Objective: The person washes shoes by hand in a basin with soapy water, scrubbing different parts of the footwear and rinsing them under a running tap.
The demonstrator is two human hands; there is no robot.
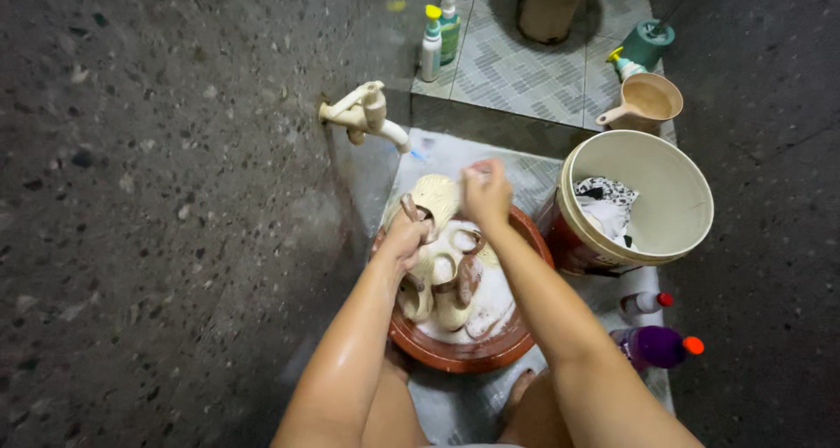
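A wet cream-and-brown patterned cloth [442,264] lies in soapy water inside a round reddish-brown basin [455,353]. My left hand [406,236] grips a bunched part of the cloth at the basin's left side. My right hand [486,192] holds another part of the same cloth raised above the basin's far edge, just below the tap. Both forearms are wet. The lower part of the cloth is under foam.
A cream tap [363,114] juts from the speckled wall on the left. A cream bucket [674,205] holding clothes stands to the right. Bottles [439,35] stand on the tiled step, a scoop [646,103] beyond the bucket, and a purple bottle [656,346] lies near my right knee.
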